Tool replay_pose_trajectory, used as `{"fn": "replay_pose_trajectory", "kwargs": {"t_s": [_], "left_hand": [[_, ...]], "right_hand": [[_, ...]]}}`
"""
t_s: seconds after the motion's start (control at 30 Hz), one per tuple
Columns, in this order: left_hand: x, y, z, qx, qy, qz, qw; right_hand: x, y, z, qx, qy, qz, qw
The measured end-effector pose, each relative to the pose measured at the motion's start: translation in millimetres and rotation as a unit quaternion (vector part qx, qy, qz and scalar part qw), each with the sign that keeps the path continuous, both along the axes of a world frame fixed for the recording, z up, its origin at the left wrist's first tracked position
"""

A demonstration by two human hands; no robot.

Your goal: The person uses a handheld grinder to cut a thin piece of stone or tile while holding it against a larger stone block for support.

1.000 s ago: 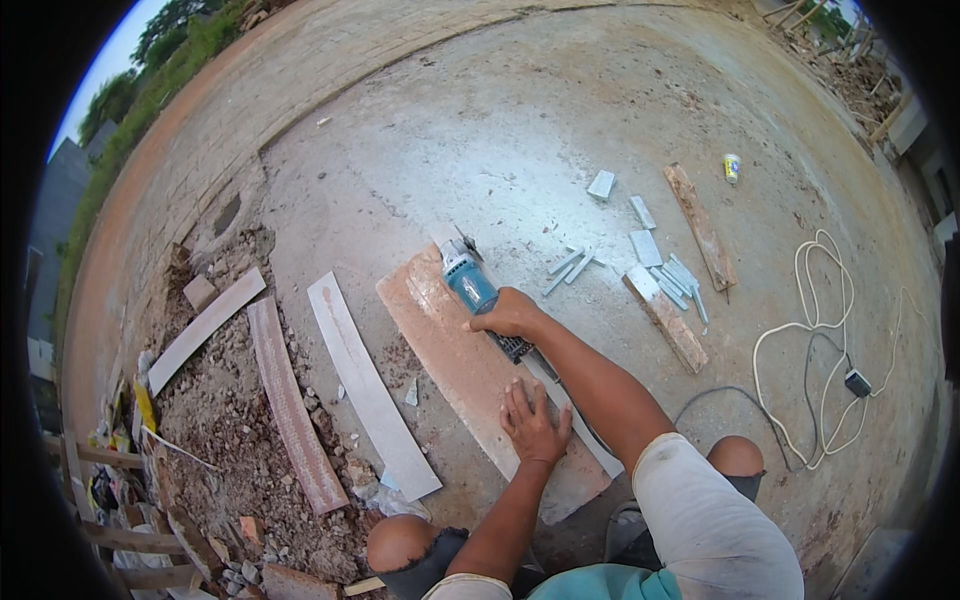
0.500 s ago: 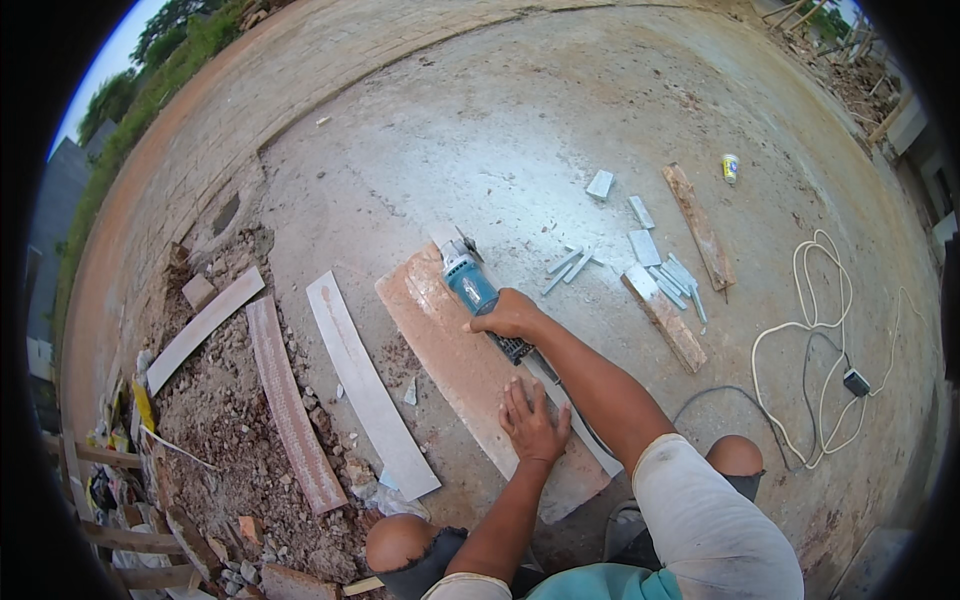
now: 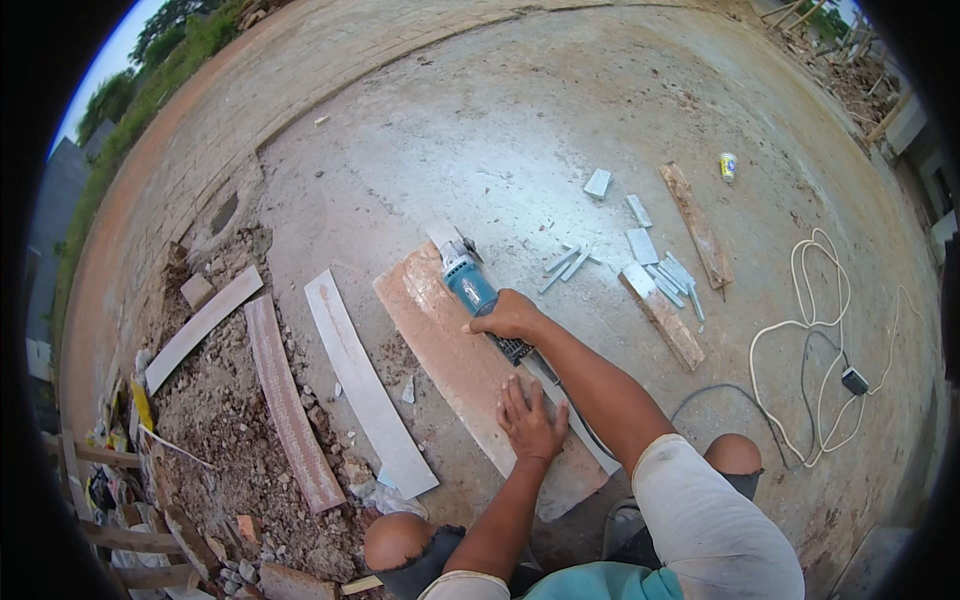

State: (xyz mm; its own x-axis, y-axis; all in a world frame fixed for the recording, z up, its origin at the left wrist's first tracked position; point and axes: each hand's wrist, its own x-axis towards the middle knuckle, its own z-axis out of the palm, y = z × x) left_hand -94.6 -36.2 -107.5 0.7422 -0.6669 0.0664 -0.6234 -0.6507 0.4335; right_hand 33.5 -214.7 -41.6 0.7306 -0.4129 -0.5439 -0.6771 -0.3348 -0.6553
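My right hand (image 3: 508,318) is wrapped round the body of a teal angle grinder (image 3: 468,287). Its silver head points away from me at the far end of a wide reddish-brown board (image 3: 430,335) on the ground. Whether the disc touches anything there is hard to make out. Nearer to me, my left hand (image 3: 533,418) lies flat on the board with its fingers spread. A pale strip (image 3: 592,447) shows along the board's right edge, partly hidden under my right arm and the grinder's cord.
Several strips, including a pale tile strip (image 3: 370,385) and a pinkish one (image 3: 290,405), lie left near rubble (image 3: 220,400). Small cut pieces (image 3: 641,245) and wood blocks (image 3: 697,225) lie right. Looped white cable (image 3: 760,350) and a cup (image 3: 728,167) are farther right.
Almost nothing differs. The whole view has shifted very slightly, while both hands and the grinder keep their places on the board.
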Motion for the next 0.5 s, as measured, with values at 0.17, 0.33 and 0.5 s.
{"fn": "replay_pose_trajectory", "kwargs": {"t_s": [0.17,0.33,0.5], "left_hand": [[0.2,0.2,-0.3,0.002,0.005,-0.001,1.000],[-0.2,0.2,-0.7,-0.005,0.006,-0.001,1.000],[0.2,0.4,-0.5,-0.004,0.014,-0.002,1.000]], "right_hand": [[-2.7,0.9,1.8,0.007,-0.003,-0.002,1.000],[-4.1,1.6,1.8,0.006,-0.004,-0.002,1.000],[-5.7,2.5,0.9,-0.003,-0.003,-0.003,1.000]]}}
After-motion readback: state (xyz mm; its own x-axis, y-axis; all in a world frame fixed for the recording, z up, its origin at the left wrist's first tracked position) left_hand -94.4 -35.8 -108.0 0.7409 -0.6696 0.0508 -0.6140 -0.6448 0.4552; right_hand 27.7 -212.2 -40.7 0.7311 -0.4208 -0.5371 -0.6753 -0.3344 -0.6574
